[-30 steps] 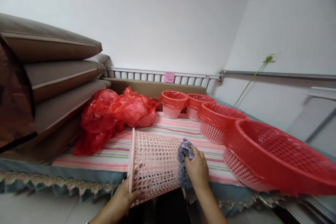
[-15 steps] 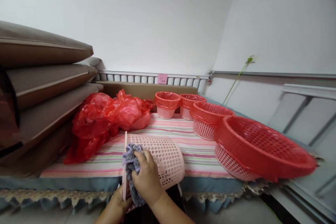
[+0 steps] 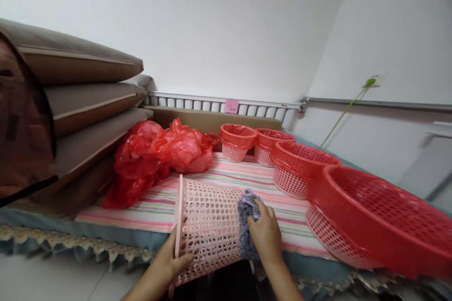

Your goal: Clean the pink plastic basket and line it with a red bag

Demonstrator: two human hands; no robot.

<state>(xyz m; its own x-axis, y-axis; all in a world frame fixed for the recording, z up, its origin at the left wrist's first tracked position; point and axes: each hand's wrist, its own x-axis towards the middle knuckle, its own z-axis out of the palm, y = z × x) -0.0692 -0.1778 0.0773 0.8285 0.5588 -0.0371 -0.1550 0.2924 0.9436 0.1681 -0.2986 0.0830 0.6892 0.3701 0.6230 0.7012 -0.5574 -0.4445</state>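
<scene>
Pink mesh basket [image 3: 212,225], tipped on its side, rim at the fingers of the left hand [image 3: 170,262]: gripped there, thumb spread over the mesh, other fingers mostly hidden. Base end beside the fingers of the right hand [image 3: 265,233], bent and nearly closed on grey cloth [image 3: 246,233], touching the mesh.

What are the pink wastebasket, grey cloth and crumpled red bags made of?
Pink wastebasket: probably matte moulded plastic, by its firm rim and regular holes. Grey cloth: perhaps microfibre, by its fuzzy pile. Red bags: likely thin plastic film, glossy and translucent.
</scene>
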